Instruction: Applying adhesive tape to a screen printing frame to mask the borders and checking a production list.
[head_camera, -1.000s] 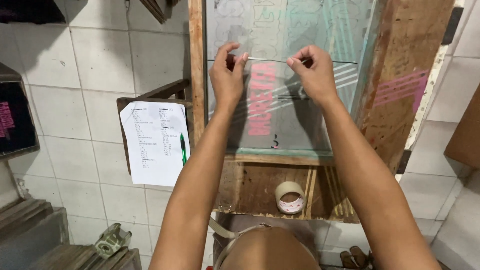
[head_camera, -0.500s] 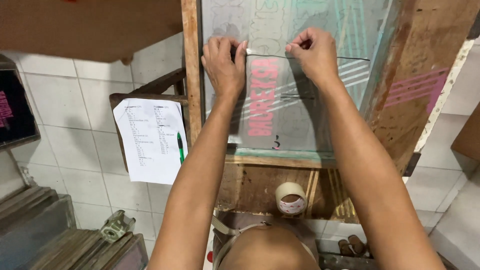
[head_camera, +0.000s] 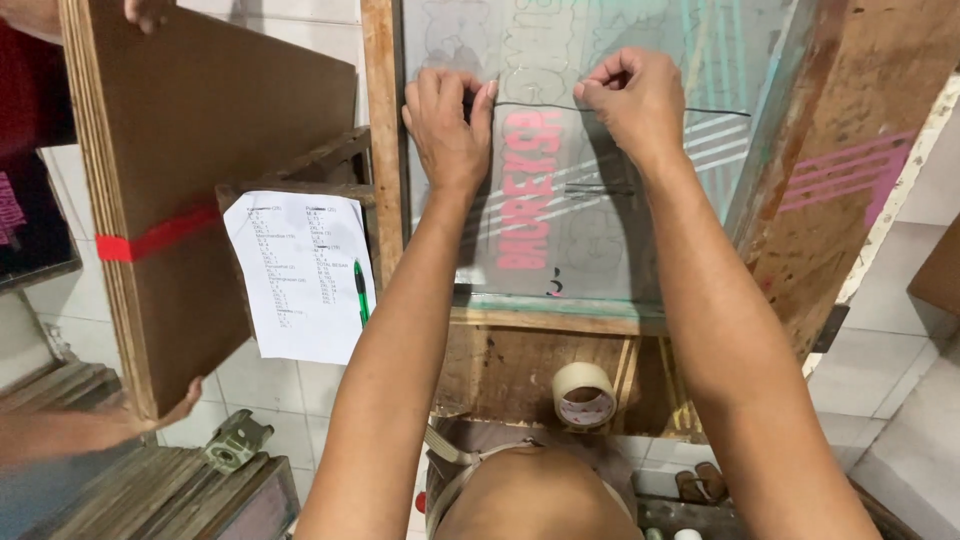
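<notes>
While both hands press a strip of clear tape flat against the mesh of the wooden-framed printing screen, the strip lies high on that screen, running level between the two hands and on toward the screen's right side. The left hand has its grip closed down on the tape's left end, fingers bent and fingertips pushing into the mesh; the right hand pinches the tape a little further right, thumb and forefinger shut on it.

What could go wrong, as I judge it: the tape may crease or trap air if one hand pulls harder than the other, and too much push could slacken or mark the mesh over the pink lettering below the strip. The brown board, carried by another person's hands just left of the screen, stands close to the left elbow and could knock it, dragging the tape askew.

Below the screen, an open wooden compartment holds one roll of tape, standing on edge; nothing else shows in it. Left of the screen hangs a printed sheet with a green pen clipped to it.
</notes>
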